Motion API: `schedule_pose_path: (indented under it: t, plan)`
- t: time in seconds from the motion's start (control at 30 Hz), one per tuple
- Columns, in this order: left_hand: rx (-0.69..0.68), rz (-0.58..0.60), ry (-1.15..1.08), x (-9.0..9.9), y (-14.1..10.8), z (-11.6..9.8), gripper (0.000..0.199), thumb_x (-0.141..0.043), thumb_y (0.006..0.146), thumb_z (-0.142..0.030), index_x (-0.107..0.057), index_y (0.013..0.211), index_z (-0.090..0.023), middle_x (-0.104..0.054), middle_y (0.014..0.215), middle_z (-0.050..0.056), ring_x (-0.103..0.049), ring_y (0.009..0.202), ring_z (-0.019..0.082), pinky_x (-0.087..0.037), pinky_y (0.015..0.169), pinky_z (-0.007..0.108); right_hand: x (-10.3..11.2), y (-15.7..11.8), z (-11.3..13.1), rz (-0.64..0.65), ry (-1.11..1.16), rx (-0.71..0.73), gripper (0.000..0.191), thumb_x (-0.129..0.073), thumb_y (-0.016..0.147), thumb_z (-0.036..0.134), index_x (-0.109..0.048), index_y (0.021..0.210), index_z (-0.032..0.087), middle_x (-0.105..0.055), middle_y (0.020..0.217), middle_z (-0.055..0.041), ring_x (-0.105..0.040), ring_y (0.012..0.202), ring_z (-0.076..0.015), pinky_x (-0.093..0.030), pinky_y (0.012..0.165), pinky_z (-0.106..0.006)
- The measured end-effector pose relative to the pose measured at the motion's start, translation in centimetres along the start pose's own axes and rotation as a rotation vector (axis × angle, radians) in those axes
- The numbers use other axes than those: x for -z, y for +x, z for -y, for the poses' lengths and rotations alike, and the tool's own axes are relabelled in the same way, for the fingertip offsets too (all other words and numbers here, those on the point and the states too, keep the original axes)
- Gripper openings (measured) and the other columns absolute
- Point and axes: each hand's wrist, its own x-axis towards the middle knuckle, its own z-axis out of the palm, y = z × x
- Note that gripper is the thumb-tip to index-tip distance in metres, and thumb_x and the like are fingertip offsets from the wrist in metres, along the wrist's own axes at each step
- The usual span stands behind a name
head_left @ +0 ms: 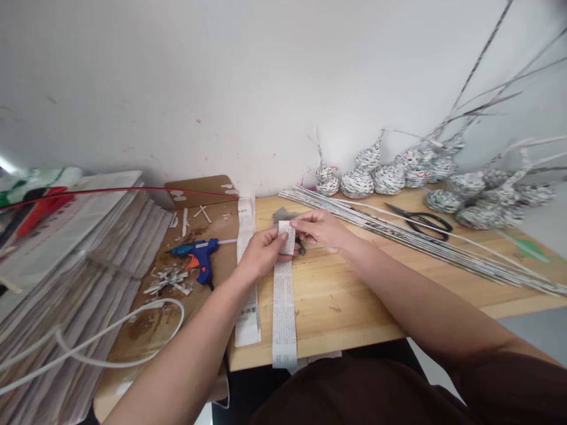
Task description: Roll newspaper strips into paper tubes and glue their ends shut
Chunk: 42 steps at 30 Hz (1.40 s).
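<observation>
A long strip of newspaper (284, 307) hangs down over the table's front edge from between my hands. My left hand (264, 252) pinches it near its upper end, thumb on top and fingers behind. At the strip's top right corner, my right hand (319, 229) holds the edge between thumb and fingertips. More newspaper strips (247, 327) lie in a flat pile just left, partly covered by my left forearm. Behind my hands a small dark object and a grey piece (283, 213) lie on the wood, mostly hidden.
On the left are a blue glue gun (204, 260), paper scraps (170, 280), a white cable (177, 304) and stacked newspapers (119, 248). Rolled paper sticks (390, 233) and black scissors (425, 223) lie on the right. Woven paper gourds (357, 183) line the wall.
</observation>
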Motion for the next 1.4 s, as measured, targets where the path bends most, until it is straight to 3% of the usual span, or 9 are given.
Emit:
schedule_pose_path:
  t: [0.33, 0.57, 0.7, 0.8, 1.0, 1.4]
  plan:
    - [-0.013, 0.016, -0.006, 0.2, 0.3, 0.4, 0.036, -0.064, 0.079, -0.046, -0.069, 0.096, -0.015, -0.073, 0.086, 0.009, -0.069, 0.077, 0.022, -0.055, 0.069, 0.034, -0.5, 0.1, -0.3, -0.102, 0.011, -0.004, 0.027, -0.075, 0.066, 0.037, -0.069, 0.074, 0.012, -0.05, 0.047, 0.0031, -0.039, 0.04, -0.0059, -0.021, 0.036, -0.019]
    - [0.014, 0.012, 0.008, 0.0, 0.1, 0.2, 0.036, -0.062, 0.08, -0.044, -0.068, 0.098, -0.013, -0.073, 0.087, 0.011, -0.069, 0.078, 0.022, -0.054, 0.069, 0.033, -1.0, -0.1, -0.3, -0.126, 0.012, 0.028, 0.033, -0.078, 0.064, 0.042, -0.062, 0.06, 0.014, -0.049, 0.047, 0.0035, -0.038, 0.04, -0.0047, -0.024, 0.037, -0.019]
    - [0.031, 0.003, -0.011, 0.0, 0.1, 0.0, 0.033, -0.061, 0.082, -0.041, -0.068, 0.097, -0.013, -0.073, 0.085, 0.011, -0.069, 0.077, 0.021, -0.054, 0.068, 0.031, 0.0, -0.1, 0.1, -0.037, 0.046, 0.005, 0.037, -0.073, 0.07, 0.05, -0.068, 0.075, 0.013, -0.054, 0.056, 0.0007, -0.044, 0.046, -0.0064, -0.026, 0.037, -0.018]
    - [0.038, -0.027, -0.04, 0.1, 0.1, -0.1, 0.032, -0.062, 0.082, -0.039, -0.067, 0.097, -0.012, -0.073, 0.082, 0.011, -0.07, 0.075, 0.02, -0.054, 0.066, 0.03, 0.9, 0.0, 0.4, 0.088, 0.07, -0.037, 0.039, -0.074, 0.071, 0.046, -0.071, 0.09, 0.013, -0.061, 0.069, -0.0023, -0.051, 0.055, -0.0081, -0.031, 0.039, -0.017]
    - [0.041, -0.005, -0.035, 0.0, 0.2, 0.0, 0.032, -0.061, 0.082, -0.039, -0.067, 0.097, -0.011, -0.073, 0.083, 0.012, -0.069, 0.076, 0.02, -0.054, 0.065, 0.028, 1.1, 0.2, -0.4, 0.183, -0.031, 0.036, 0.028, -0.07, 0.077, 0.039, -0.072, 0.087, 0.013, -0.055, 0.057, 0.0019, -0.045, 0.047, -0.0058, -0.029, 0.039, -0.017]
    - [-0.013, 0.039, 0.009, 0.2, 0.3, 0.5, 0.035, -0.061, 0.081, -0.044, -0.066, 0.099, -0.013, -0.072, 0.089, 0.01, -0.068, 0.081, 0.021, -0.055, 0.073, 0.035, -0.7, 0.0, -0.5, -0.037, 0.055, 0.002, 0.03, -0.075, 0.067, 0.041, -0.064, 0.068, 0.013, -0.049, 0.047, 0.0046, -0.039, 0.039, -0.0048, -0.022, 0.035, -0.018]
